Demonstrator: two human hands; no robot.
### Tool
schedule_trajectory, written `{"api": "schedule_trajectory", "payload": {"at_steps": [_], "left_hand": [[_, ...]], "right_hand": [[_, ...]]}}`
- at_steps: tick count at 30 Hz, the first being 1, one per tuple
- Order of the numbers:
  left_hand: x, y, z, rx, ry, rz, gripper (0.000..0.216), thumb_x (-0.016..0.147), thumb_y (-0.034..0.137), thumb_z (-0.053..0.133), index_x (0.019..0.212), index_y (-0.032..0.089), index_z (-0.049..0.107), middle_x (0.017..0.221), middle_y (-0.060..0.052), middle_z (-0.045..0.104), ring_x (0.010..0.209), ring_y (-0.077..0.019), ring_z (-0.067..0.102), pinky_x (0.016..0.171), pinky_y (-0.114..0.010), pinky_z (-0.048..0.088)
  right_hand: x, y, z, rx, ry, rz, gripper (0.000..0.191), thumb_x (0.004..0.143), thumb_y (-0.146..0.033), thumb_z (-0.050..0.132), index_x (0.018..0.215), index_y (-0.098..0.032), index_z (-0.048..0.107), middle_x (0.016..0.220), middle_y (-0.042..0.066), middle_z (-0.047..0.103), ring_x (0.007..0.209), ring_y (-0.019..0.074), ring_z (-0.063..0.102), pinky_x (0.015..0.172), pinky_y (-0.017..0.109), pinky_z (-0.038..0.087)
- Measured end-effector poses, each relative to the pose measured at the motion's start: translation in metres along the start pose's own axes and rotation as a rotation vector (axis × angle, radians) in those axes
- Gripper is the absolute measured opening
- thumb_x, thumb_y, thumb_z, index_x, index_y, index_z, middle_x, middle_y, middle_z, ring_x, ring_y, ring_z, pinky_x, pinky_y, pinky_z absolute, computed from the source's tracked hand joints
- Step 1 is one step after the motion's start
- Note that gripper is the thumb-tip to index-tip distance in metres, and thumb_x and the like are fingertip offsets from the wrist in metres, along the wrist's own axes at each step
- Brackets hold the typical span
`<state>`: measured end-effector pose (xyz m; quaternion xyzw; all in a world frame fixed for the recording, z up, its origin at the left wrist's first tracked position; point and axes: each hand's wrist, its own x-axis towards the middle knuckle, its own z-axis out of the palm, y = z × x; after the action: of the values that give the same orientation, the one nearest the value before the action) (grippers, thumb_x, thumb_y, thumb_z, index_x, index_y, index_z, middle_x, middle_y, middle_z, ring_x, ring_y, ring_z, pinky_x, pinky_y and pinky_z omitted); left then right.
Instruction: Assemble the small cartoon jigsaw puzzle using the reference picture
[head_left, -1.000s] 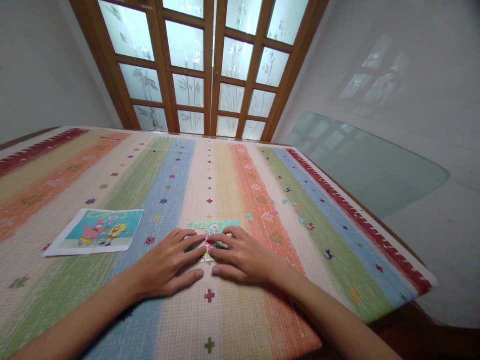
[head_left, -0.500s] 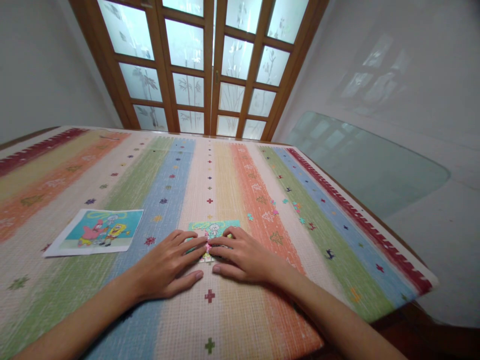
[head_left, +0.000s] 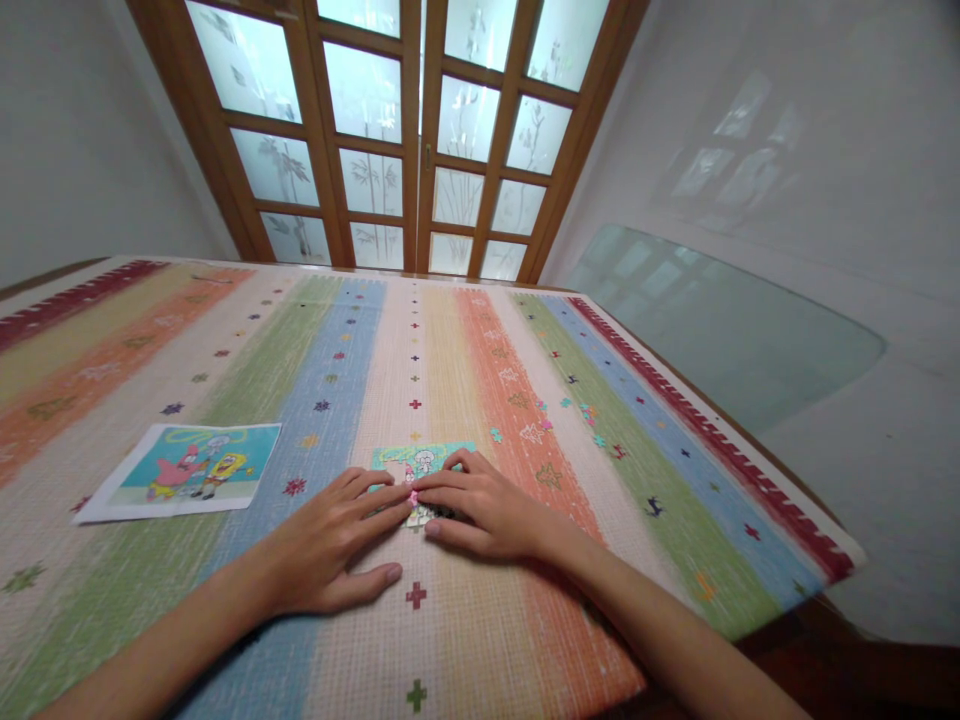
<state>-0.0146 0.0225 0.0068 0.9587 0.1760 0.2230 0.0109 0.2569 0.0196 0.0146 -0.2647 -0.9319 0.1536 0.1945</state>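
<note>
A partly assembled jigsaw puzzle (head_left: 390,456) in teal, yellow and pink lies flat on the tablecloth in front of me. My left hand (head_left: 349,540) rests over its left side, fingers stretched to the middle and the thumb spread away on the cloth. From the other side my right hand (head_left: 487,508) covers the right and lower part. Its fingers lie over the pieces, with fingertips meeting those of my left hand near a pink piece (head_left: 412,492). The fingers hide much of the puzzle.
A printed cartoon picture (head_left: 199,468) lies to the left. Several loose puzzle pieces (head_left: 589,412) are scattered to the right, with one teal piece (head_left: 496,435) nearer the puzzle. The striped tablecloth (head_left: 450,640) covers the table. Beyond it stand glazed wooden doors (head_left: 416,150).
My left thumb has moved slightly down and away from the puzzle. The right thumb has shifted up a little towards its fingers. The view has shifted slightly.
</note>
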Motion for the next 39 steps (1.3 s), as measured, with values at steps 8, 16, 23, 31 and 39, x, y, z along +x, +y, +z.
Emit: {"api": "schedule_trajectory", "payload": {"at_steps": [8, 16, 23, 31, 39], "left_hand": [[0.001, 0.001, -0.001, -0.039, -0.008, -0.025, 0.052, 0.094, 0.037, 0.062, 0.142, 0.018, 0.052, 0.132, -0.011, 0.068, 0.114, -0.0331, 0.061, 0.096, -0.049, 0.050], [-0.003, -0.001, 0.004, -0.048, 0.029, -0.026, 0.053, 0.094, 0.037, 0.060, 0.143, 0.021, 0.053, 0.133, -0.010, 0.068, 0.116, -0.0318, 0.061, 0.098, -0.048, 0.051], [-0.005, 0.000, 0.006, -0.044, 0.038, -0.030, 0.050, 0.094, 0.036, 0.059, 0.142, 0.021, 0.055, 0.133, -0.010, 0.068, 0.116, -0.0321, 0.061, 0.097, -0.049, 0.051], [-0.005, 0.000, 0.006, -0.002, 0.027, -0.010, 0.046, 0.096, 0.033, 0.058, 0.138, 0.016, 0.057, 0.134, -0.014, 0.067, 0.117, -0.0340, 0.061, 0.095, -0.051, 0.053], [-0.002, 0.000, 0.005, 0.006, 0.032, 0.007, 0.041, 0.098, 0.031, 0.056, 0.135, 0.015, 0.058, 0.129, -0.014, 0.069, 0.114, -0.0328, 0.063, 0.094, -0.050, 0.054]], "right_hand": [[-0.012, 0.040, -0.022, -0.118, 0.140, 0.135, 0.024, 0.104, -0.028, 0.055, 0.119, -0.020, 0.072, 0.129, 0.010, 0.071, 0.117, 0.0228, 0.061, 0.105, 0.047, 0.044], [-0.062, 0.113, -0.061, -0.521, 0.318, 0.681, 0.030, 0.096, -0.026, 0.053, 0.107, -0.018, 0.079, 0.122, 0.015, 0.072, 0.110, 0.0304, 0.060, 0.099, 0.046, 0.044], [-0.090, 0.139, -0.071, -0.580, 0.289, 0.851, 0.036, 0.092, -0.026, 0.051, 0.113, -0.017, 0.079, 0.125, 0.016, 0.071, 0.115, 0.0319, 0.060, 0.101, 0.047, 0.041], [-0.084, 0.138, -0.061, -0.516, 0.238, 0.821, 0.037, 0.097, -0.023, 0.047, 0.116, -0.023, 0.078, 0.131, 0.013, 0.067, 0.116, 0.0311, 0.057, 0.098, 0.044, 0.039], [-0.084, 0.140, -0.061, -0.455, 0.302, 0.814, 0.022, 0.090, -0.026, 0.055, 0.094, -0.019, 0.076, 0.110, 0.015, 0.070, 0.107, 0.0322, 0.056, 0.095, 0.045, 0.041]]}}
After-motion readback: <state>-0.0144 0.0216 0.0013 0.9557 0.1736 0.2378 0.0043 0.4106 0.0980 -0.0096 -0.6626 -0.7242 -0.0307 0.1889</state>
